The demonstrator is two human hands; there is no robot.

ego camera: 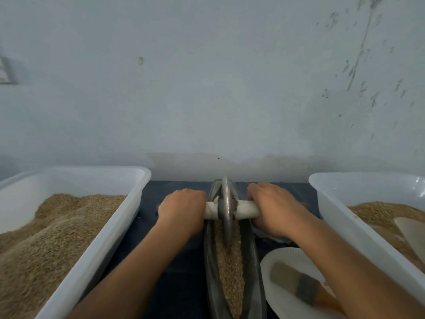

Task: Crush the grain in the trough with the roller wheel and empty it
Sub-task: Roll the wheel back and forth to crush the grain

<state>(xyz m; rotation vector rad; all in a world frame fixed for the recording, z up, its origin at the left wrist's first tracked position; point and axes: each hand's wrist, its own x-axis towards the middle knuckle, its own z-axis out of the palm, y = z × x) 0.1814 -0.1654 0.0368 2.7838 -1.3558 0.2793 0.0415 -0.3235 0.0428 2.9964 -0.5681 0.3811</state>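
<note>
Sitting upright in the trough [250,261] toward its far end, near the worktop's back edge: roller wheel [226,212], looking like heavy, rigid metal, best gripped by the wrapped axle [247,210]; grain [230,268] looking loose and light. Curling tight round the axle either side, knuckles up, forearms reaching forward: left hand [181,210], right hand [273,208]
</note>
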